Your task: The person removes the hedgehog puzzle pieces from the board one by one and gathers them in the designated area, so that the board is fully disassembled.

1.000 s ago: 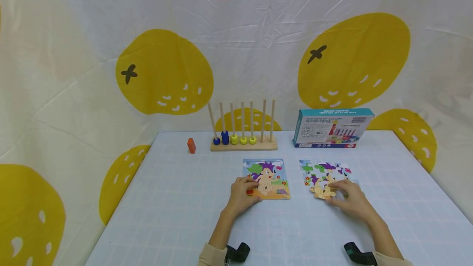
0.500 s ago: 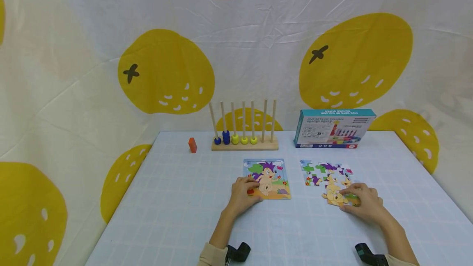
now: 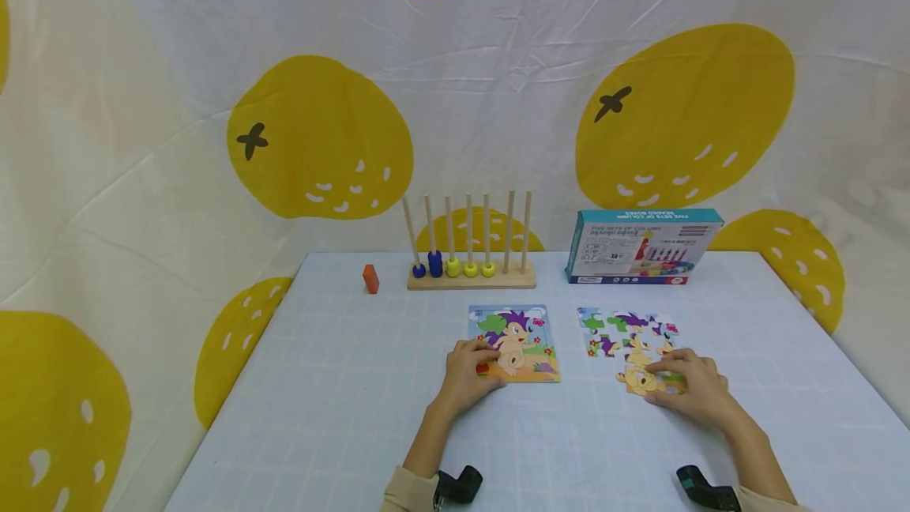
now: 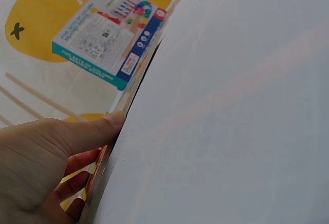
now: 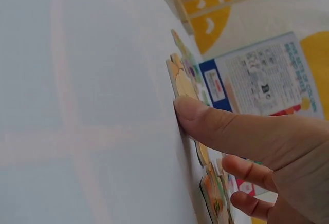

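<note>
A square jigsaw puzzle board (image 3: pixel 529 346) with a hedgehog picture lies flat on the table. My left hand (image 3: pixel 469 374) holds its near left corner, the thumb (image 4: pixel 110 124) against the near edge. Right of the board lie loose jigsaw pieces (image 3: pixel 604 342) of a similar picture, several of them loosely joined. With thumb and fingers my right hand (image 3: pixel 693 385) pinches a tan puzzle piece (image 3: pixel 635 379) at the near side of this group. In the right wrist view the thumb (image 5: pixel 193 113) presses the edge of a tan piece (image 5: pixel 180 77); the hand hides part of the pieces.
Behind the board stands a wooden peg rack (image 3: pixel 472 281) with blue and yellow beads. A teal-topped box (image 3: pixel 643 247) stands at the back right. An orange block (image 3: pixel 370 279) is upright at the left, and a patterned cloth hangs behind the table.
My right hand first slid rightward and nearer with the tan pieces, parting them from the others, then came slightly back left. The left hand has kept its place on the board.
</note>
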`<state>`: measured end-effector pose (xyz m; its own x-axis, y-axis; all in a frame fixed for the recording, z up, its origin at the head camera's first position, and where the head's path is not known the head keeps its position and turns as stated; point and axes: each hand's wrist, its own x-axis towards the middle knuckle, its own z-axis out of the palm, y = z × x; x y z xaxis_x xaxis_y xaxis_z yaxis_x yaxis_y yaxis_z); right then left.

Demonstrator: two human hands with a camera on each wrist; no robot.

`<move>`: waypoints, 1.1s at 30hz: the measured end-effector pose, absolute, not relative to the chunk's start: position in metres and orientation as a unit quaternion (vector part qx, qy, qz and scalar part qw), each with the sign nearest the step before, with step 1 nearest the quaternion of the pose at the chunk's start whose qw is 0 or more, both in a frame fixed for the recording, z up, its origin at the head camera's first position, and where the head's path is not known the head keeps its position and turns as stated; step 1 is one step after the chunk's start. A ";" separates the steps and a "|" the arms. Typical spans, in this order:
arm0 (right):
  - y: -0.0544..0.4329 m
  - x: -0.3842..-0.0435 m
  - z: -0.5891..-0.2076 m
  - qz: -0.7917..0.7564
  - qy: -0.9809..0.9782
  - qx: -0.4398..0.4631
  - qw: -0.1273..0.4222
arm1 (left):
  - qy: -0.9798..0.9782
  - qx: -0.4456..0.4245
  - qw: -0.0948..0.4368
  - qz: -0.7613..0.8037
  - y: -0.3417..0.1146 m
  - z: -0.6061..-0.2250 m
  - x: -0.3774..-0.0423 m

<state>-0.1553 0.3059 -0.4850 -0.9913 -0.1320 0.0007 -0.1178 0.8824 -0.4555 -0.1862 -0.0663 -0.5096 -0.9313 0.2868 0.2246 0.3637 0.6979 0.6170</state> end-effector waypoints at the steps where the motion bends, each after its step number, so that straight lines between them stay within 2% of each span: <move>1: 0.305 -0.156 -0.484 -0.233 0.970 -0.065 0.016 | -0.919 -0.177 0.056 -0.347 -0.066 -0.510 -0.186; 13: 0.304 -0.155 -0.481 -0.243 0.967 -0.052 0.046 | -0.913 -0.196 0.072 -0.351 -0.067 -0.510 -0.187; 33: 0.309 -0.152 -0.485 -0.243 0.968 -0.048 0.040 | -0.915 -0.188 0.066 -0.351 -0.067 -0.511 -0.186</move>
<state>-0.1524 0.3090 -0.4846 -0.9921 -0.1133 -0.0541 -0.0743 0.8772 -0.4744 -0.1861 -0.0669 -0.5107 -0.9210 0.2973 0.2519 0.3895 0.6836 0.6172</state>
